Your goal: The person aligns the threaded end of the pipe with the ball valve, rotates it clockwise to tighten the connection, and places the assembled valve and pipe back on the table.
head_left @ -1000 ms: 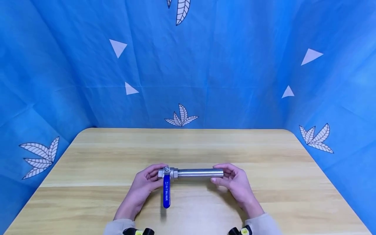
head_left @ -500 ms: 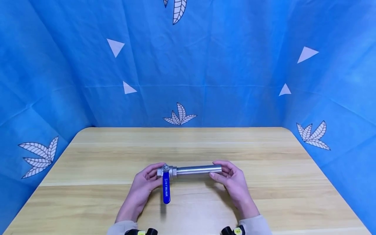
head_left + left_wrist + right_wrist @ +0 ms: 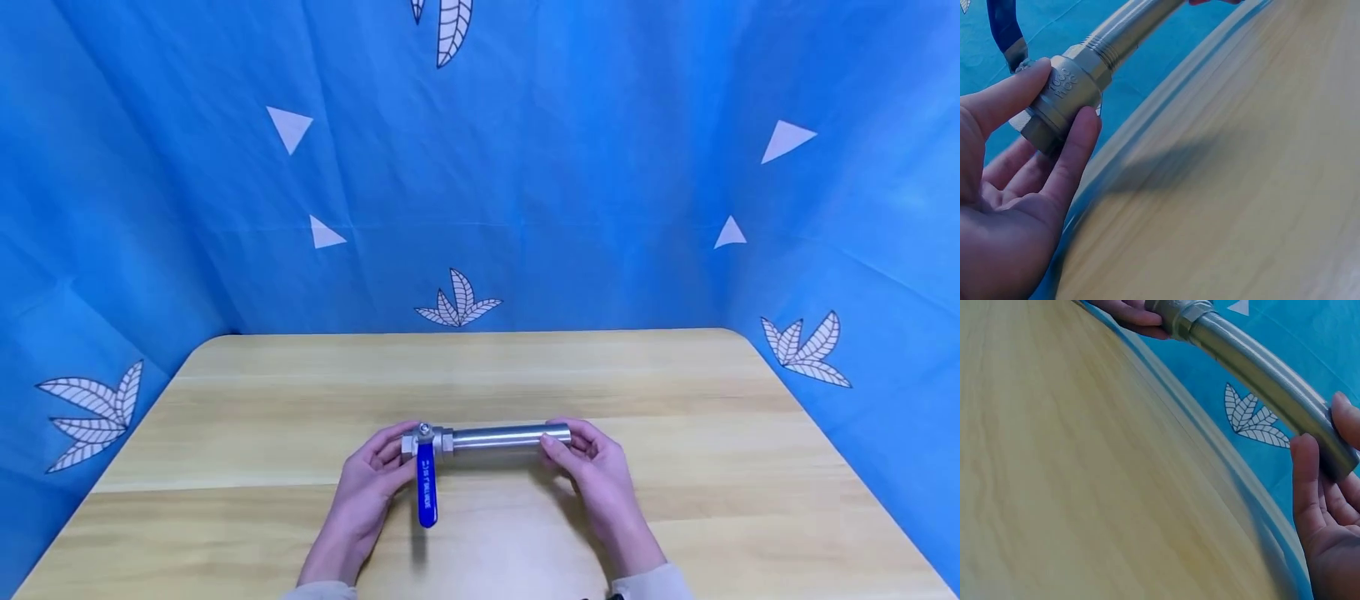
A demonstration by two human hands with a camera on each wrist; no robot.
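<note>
A steel ball valve with a blue lever handle is joined to a straight steel pipe. Threads show where the pipe enters the valve in the left wrist view. My left hand pinches the valve body between thumb and fingers, at its hex end. At the pipe's free end, my right hand grips the tube between thumb and forefinger; the other fingers curl below it in the right wrist view. Both hold the assembly level above the table, its lever pointing toward me.
The wooden table has rounded far corners and carries shadows of the hands and valve. A blue curtain with white leaf and triangle prints encloses the back and sides.
The pipe's free end has shifted slightly, and my right thumb has moved up from the pipe's lower edge onto its near side. My left hand keeps its hold on the valve.
</note>
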